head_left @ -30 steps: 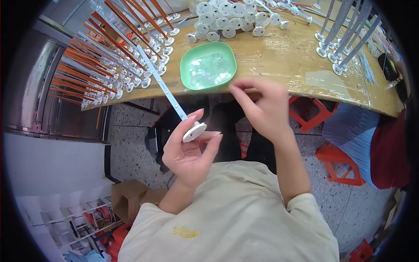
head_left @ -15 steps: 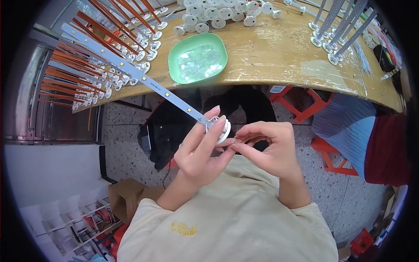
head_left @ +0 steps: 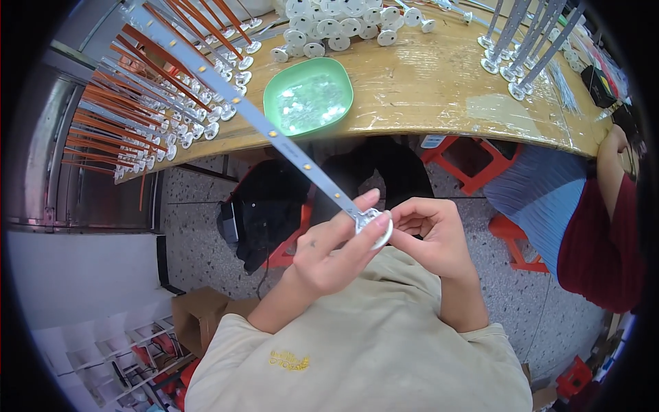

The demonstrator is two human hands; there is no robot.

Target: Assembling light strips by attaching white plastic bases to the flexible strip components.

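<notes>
My left hand (head_left: 331, 255) grips the round white end cap (head_left: 383, 232) of an LED strip board (head_left: 288, 147), which slants up and to the left over the table. Thin white wire loops around the joint between cap and board. Close against the cap's right side is my right hand (head_left: 434, 237), its thumb and forefinger pinched together. Whatever sits between those fingertips is hidden or too small to make out. Beyond the hands, a green dish (head_left: 309, 96) of small shiny clear pieces stands near the table's edge.
At the left of the table (head_left: 425, 82) stand several boards with orange strips (head_left: 117, 130) on white bases. White round caps (head_left: 336, 27) are heaped at the back, and more upright boards (head_left: 535, 48) stand at right. A person in blue and dark red (head_left: 597, 247) sits at right beside red stools (head_left: 473, 165).
My left hand and the LED board have shifted right and slightly down, bringing the cap against my right fingers. The neighbour's arm now shows at the table's right edge.
</notes>
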